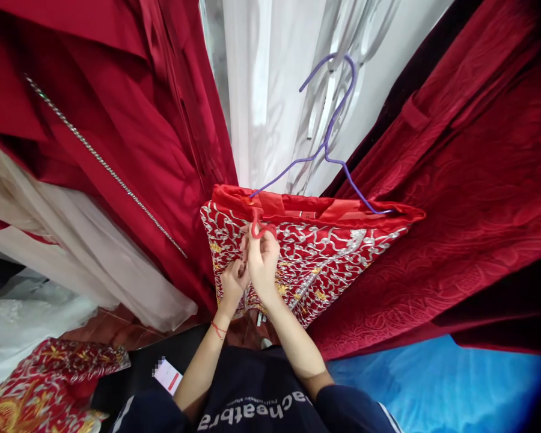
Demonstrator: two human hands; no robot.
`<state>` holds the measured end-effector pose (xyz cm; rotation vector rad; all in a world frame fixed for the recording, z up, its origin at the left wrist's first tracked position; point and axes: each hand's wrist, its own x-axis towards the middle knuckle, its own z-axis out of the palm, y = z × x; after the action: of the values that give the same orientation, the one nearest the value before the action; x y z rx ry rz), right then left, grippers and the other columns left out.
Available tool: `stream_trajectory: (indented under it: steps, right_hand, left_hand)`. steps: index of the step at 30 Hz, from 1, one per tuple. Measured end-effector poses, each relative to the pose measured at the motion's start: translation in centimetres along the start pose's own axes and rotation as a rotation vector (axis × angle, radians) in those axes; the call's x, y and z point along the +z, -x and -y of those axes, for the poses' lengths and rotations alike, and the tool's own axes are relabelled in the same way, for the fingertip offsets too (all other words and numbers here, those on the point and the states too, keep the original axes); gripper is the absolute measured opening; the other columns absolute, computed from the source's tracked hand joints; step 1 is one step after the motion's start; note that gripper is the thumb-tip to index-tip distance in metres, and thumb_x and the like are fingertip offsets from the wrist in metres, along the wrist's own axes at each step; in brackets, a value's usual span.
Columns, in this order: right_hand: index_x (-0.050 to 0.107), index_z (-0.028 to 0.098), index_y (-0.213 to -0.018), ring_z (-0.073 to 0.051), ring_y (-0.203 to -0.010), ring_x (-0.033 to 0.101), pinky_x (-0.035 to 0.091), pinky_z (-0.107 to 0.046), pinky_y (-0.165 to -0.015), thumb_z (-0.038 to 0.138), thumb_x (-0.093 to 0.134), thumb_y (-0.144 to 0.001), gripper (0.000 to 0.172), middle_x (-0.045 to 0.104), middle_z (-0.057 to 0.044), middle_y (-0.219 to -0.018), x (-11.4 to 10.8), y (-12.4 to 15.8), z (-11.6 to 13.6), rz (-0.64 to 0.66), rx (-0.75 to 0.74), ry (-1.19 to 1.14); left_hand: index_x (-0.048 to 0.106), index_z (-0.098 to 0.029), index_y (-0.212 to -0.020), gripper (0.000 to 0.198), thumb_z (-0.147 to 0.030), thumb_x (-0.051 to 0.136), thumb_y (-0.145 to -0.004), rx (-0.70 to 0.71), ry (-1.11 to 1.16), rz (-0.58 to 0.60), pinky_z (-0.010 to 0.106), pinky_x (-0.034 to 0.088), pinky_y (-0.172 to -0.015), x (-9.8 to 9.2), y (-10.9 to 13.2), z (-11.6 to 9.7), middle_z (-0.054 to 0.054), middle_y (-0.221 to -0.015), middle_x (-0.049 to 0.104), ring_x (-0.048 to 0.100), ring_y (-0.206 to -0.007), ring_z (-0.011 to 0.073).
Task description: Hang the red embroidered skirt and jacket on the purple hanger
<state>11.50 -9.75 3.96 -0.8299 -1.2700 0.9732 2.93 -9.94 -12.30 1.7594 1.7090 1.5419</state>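
A wide fall of dark red patterned fabric (469,228) fills the right of the scene, and a mass of plain red satin garments (130,132) fills the left, crossed by a thin silver beaded strap (103,165) running diagonally down toward the middle. Between them, at the far centre, hangs white sheer cloth (270,90). White tulle (49,240) spreads low on the left under the satin, and bright blue fabric (433,385) lies near on the right. At the near left corner rests a folded red cloth with gold embroidery (40,385), with a small white and red card (168,376) just beside it.

In the middle hangs a red garment embroidered with silver and gold scrollwork (324,252), carried on a thin purple wire hanger (329,138) whose hook rises against the white cloth. The surrounding red fabrics crowd it closely on both sides.

At the garment's upper left edge is a thin red cord loop (260,227). The right hand (264,261) has its fingers closed, pinching this loop at its fingertips. The left hand (233,282), wearing a red thread at the wrist, sits just below and touching the right hand, fingers curled against the embroidered front; whether it grips the cord or the cloth cannot be told.
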Motion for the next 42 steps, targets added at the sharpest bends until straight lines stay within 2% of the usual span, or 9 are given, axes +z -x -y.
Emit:
stream_trajectory:
  steps: [5, 8, 11, 14, 17, 25, 32, 38, 42]
  right_hand:
    - [0.059, 0.020, -0.074, -0.008, -0.052, 0.041, 0.035, -0.023, -0.053, 0.042, 0.059, -0.095, 0.031, 0.047, 0.006, -0.058, -3.6, 1.8, 0.6, 0.134, -0.066, 0.176]
    - [0.056, 0.020, -0.070, -0.008, -0.051, 0.040, 0.035, -0.023, -0.054, 0.039, 0.058, -0.095, 0.031, 0.045, 0.006, -0.057, -4.5, 2.1, 0.9, 0.009, -0.139, 0.255]
    - [0.060, 0.021, -0.085, -0.009, -0.053, 0.044, 0.038, -0.024, -0.056, 0.037, 0.060, -0.094, 0.019, 0.051, 0.006, -0.063, -4.4, 1.1, 0.4, -0.138, -0.186, 0.305]
    - [0.062, 0.021, -0.106, -0.010, -0.056, 0.048, 0.040, -0.023, -0.056, 0.036, 0.063, -0.092, 0.021, 0.055, 0.005, -0.069, -3.7, 0.0, -0.4, -0.123, -0.175, 0.282]
    - [0.061, 0.022, -0.114, -0.011, -0.058, 0.049, 0.041, -0.024, -0.056, 0.036, 0.061, -0.093, 0.025, 0.056, 0.005, -0.071, -3.2, -0.1, -1.1, -0.069, -0.155, 0.259]
    - [0.066, 0.021, -0.098, -0.011, -0.062, 0.048, 0.040, -0.025, -0.061, 0.031, 0.057, -0.096, 0.014, 0.060, 0.002, -0.075, -3.7, 0.9, -1.1, -0.016, -0.220, 0.264]
    - [0.063, 0.021, -0.088, -0.011, -0.061, 0.049, 0.040, -0.025, -0.061, 0.031, 0.060, -0.095, 0.013, 0.056, 0.003, -0.070, -3.7, 1.4, -0.3, 0.129, -0.270, 0.337]
    - [0.066, 0.022, -0.087, -0.013, -0.066, 0.052, 0.043, -0.027, -0.064, 0.025, 0.058, -0.096, 0.012, 0.058, 0.001, -0.074, -4.8, 1.4, -0.6, -0.019, -0.318, 0.265]
    - [0.073, 0.024, -0.089, -0.021, -0.097, 0.061, 0.050, -0.037, -0.085, 0.022, 0.063, -0.091, 0.011, 0.061, -0.006, -0.102, -5.6, 1.2, -0.5, -0.032, -0.425, 0.265]
  left_hand:
    - [0.061, -0.019, -0.087, 0.015, -0.033, 0.060, -0.091, 0.010, 0.083, -0.087, 0.027, 0.049, -0.069, -1.6, -0.6, -2.5, 0.003, -0.076, 0.067, 0.064, -0.069, 0.0162]
    - [0.063, -0.018, -0.099, 0.017, -0.032, 0.052, -0.097, 0.071, 0.200, -0.154, 0.027, 0.052, -0.075, -3.3, -2.7, -5.6, 0.006, -0.090, 0.069, 0.066, -0.081, 0.0161]
    - [0.064, -0.019, -0.108, 0.021, -0.034, 0.054, -0.097, 0.153, 0.270, -0.206, 0.024, 0.052, -0.073, -4.9, -5.7, -9.1, 0.008, -0.105, 0.068, 0.066, -0.090, 0.0158]
    - [0.066, -0.020, -0.111, 0.024, -0.037, 0.056, -0.096, 0.174, 0.339, -0.151, 0.023, 0.053, -0.075, -5.6, -8.2, -12.1, 0.008, -0.111, 0.069, 0.066, -0.094, 0.0153]
    - [0.068, -0.019, -0.102, 0.024, -0.040, 0.060, -0.094, 0.077, 0.449, -0.017, 0.023, 0.054, -0.075, -5.7, -9.2, -13.8, 0.005, -0.099, 0.072, 0.069, -0.089, 0.0151]
    - [0.066, -0.018, -0.086, 0.020, -0.038, 0.070, -0.085, -0.006, 0.552, -0.003, 0.020, 0.051, -0.068, -6.4, -9.0, -13.5, 0.001, -0.085, 0.068, 0.064, -0.078, 0.0120]
    - [0.069, -0.018, -0.092, 0.027, -0.044, 0.069, -0.086, -0.066, 0.598, 0.119, 0.022, 0.053, -0.069, -6.7, -9.7, -13.4, 0.001, -0.080, 0.070, 0.066, -0.073, 0.0132]
    - [0.074, -0.019, -0.090, 0.020, -0.037, 0.074, -0.081, -0.109, 0.578, 0.048, 0.023, 0.054, -0.072, -6.4, -9.6, -12.6, 0.003, -0.089, 0.073, 0.069, -0.081, 0.0148]
    - [0.076, -0.018, -0.084, 0.017, -0.033, 0.077, -0.077, -0.109, 0.529, 0.008, 0.022, 0.051, -0.064, -6.0, -9.6, -12.4, 0.001, -0.078, 0.071, 0.063, -0.069, 0.0122]
